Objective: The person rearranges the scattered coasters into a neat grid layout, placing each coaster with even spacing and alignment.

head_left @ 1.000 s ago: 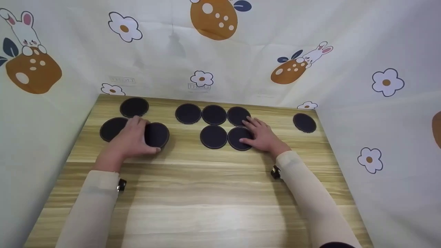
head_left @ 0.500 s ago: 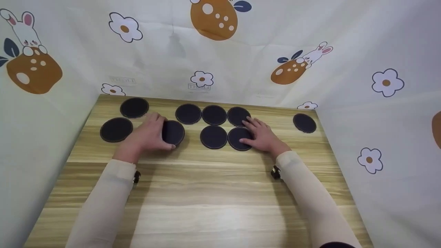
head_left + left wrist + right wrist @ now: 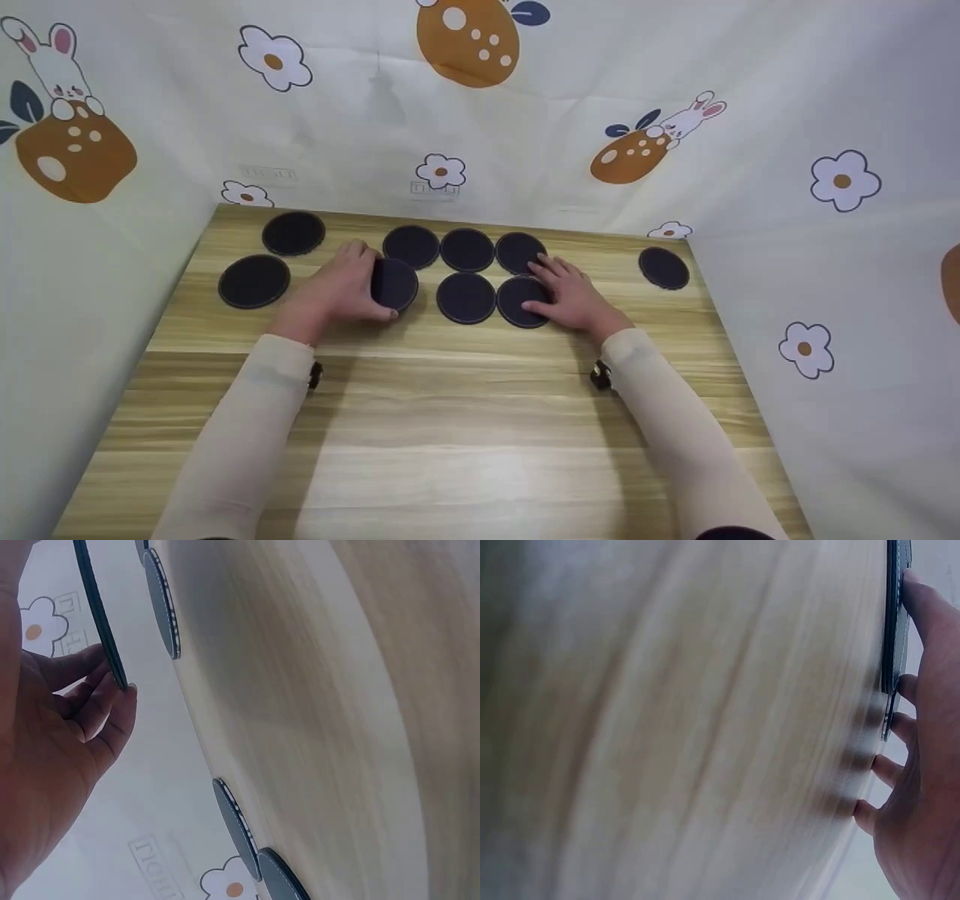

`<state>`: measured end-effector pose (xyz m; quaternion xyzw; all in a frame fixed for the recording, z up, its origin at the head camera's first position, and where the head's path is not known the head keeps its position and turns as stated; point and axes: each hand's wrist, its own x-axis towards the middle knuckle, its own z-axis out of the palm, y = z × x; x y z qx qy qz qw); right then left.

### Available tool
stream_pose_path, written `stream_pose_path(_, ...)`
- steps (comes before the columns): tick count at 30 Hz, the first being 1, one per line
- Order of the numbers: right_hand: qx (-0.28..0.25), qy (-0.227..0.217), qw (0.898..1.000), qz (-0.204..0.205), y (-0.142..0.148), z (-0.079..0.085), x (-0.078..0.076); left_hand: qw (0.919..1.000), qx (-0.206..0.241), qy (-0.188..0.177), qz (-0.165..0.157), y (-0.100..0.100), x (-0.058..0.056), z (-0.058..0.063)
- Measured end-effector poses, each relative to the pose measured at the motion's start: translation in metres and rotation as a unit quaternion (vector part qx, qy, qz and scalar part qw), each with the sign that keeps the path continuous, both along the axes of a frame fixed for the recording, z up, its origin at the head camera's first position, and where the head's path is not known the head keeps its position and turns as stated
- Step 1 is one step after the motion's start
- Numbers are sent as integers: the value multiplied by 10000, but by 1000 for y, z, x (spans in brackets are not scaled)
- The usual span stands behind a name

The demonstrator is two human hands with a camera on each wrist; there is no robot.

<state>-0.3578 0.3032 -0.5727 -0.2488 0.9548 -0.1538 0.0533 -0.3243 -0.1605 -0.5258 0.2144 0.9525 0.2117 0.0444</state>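
Along the far edge of the desk, five black discs lie flat in two rows that touch: a back row made up of a left disc, a middle disc and a right disc, and a front row of two, the inner disc and the outer disc. The left hand pinches a raised disc by its rim, thumb toward the near edge of the desk, fingers toward the far edge. The left wrist view shows this disc above the wood; from the head it overlaps the front of the back row's left disc, with a gap between it and the inner disc. The right hand is spread, its thumb over the outer disc and fingertips at the side of the back row's right disc.

By the desk's far left corner lies a corner disc, with a side disc nearer the left edge; a lone disc lies near the far right corner. Both sleeves are pale, each with a small dark device at the wrist. Behind the far edge hangs a pale sheet printed with flowers, rabbits and orange fruit.
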Motion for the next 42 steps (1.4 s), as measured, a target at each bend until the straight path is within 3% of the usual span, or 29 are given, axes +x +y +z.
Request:
stream_pose_path(25,32,32,10000,2,1,-2,0,9996,-133,241,-93,24,-8,2)
stream_pose_path(31,68,-20,10000,-8,0,0,0,9994,-47,307,-177,26,-7,0)
stream_pose_path(42,67,23,10000,-18,0,0,1,9994,-120,315,-8,35,-6,-9)
